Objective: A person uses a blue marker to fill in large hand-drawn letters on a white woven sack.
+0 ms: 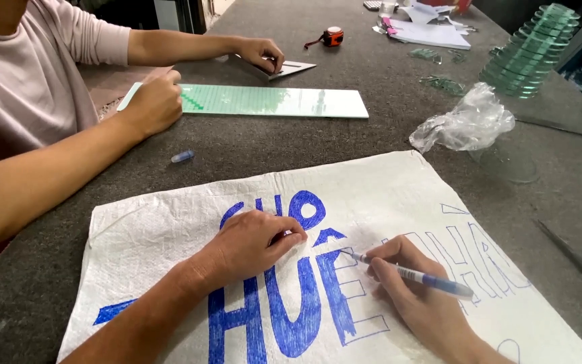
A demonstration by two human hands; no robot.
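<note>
Where cap (182,156) lies: glass strip (271,101) beyond.

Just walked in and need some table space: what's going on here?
A person is colouring big outlined letters blue on a white woven sack spread over the grey table. Their right hand holds a blue marker with its tip on a half-filled letter, while the left hand presses the sack flat. Several letters to the right are only outlines. Across the table, another person's hands rest on a green-patterned board and a small white piece.
</note>
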